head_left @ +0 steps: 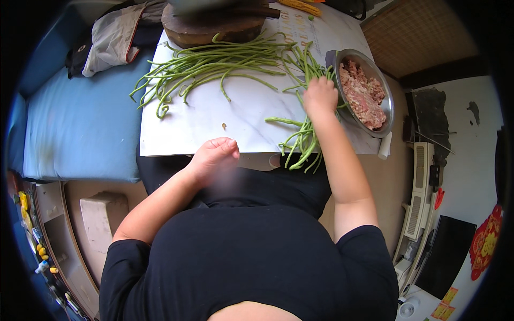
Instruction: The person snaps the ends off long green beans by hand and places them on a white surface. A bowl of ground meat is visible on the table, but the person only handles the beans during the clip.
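Note:
Long green beans [214, 69] lie in a loose pile across the far half of the white table. A smaller bunch of long beans [302, 140] is at the right, its near ends hanging over the table's front edge. My right hand [321, 98] is closed on this bunch, its far ends fanning out beyond my fingers. Just right of that hand stands a metal bowl [389, 107] of raw minced meat [364, 96]. My left hand [214, 156] is closed at the front edge, thumb against curled fingers; whatever is inside it is hidden.
A thick round wooden chopping board [209, 29] stands at the table's [187, 131] far side, with a blurred dark object over it. A small brown scrap [224, 126] lies beyond my left hand. A blue sofa [80, 123] with clothes [112, 40] adjoins the left side.

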`<state>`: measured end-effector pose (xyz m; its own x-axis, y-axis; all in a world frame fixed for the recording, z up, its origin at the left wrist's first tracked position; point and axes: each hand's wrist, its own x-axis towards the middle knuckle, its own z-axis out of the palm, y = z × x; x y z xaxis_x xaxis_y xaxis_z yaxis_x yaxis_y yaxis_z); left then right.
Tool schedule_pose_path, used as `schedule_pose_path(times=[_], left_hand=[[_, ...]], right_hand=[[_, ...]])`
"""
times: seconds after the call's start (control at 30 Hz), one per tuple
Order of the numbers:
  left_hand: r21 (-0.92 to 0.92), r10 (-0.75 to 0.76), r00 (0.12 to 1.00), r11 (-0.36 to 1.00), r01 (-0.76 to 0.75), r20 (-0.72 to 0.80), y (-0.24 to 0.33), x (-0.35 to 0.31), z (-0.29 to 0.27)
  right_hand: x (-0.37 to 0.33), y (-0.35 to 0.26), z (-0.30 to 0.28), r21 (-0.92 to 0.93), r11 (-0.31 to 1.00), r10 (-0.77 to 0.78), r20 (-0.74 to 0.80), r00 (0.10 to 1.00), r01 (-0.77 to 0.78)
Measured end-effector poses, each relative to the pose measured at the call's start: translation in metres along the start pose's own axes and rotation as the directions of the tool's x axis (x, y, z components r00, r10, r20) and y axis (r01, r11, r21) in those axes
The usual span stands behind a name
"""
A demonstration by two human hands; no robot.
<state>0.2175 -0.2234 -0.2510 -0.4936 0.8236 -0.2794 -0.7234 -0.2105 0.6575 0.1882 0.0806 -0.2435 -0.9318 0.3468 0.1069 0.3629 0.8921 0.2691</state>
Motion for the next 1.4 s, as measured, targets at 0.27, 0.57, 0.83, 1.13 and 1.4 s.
schedule_pose_path(times=[0.27,0.57,0.83,1.13,1.4], left_hand=[[-0.180,0.044,0.998,0.982,-0.051,-0.040,0.002,0.001,-0.003],[-0.306,-0.037,0.927,0.948,-0.086,-0.374,0.002,0.008,-0.021],[-0.049,0.109,0.924,0.989,-0.136,-0.367,-0.001,0.009,-0.026],[0.352,0.005,0.998,0.936,0.017,-0.064,0.006,-0.019,0.009],[0.550,-0.011,0.963,0.819,0.163,-0.269,-0.003,-0.012,0.000]], right_hand=[[-0.034,-0.123,-0.007,0.634,0.634,-0.371,-0.254,0.893,0.443],[-0.090,-0.143,-0.051,0.738,0.279,-0.290,-0.545,0.786,0.615],[-0.103,-0.127,-0.041,0.996,-0.032,-0.207,-0.091,0.974,0.086],[-0.068,-0.107,-0.040,0.421,-0.630,-0.488,0.439,0.754,-0.653],[-0.091,-0.097,-0.073,0.670,-0.528,-0.376,0.367,0.851,-0.522]])
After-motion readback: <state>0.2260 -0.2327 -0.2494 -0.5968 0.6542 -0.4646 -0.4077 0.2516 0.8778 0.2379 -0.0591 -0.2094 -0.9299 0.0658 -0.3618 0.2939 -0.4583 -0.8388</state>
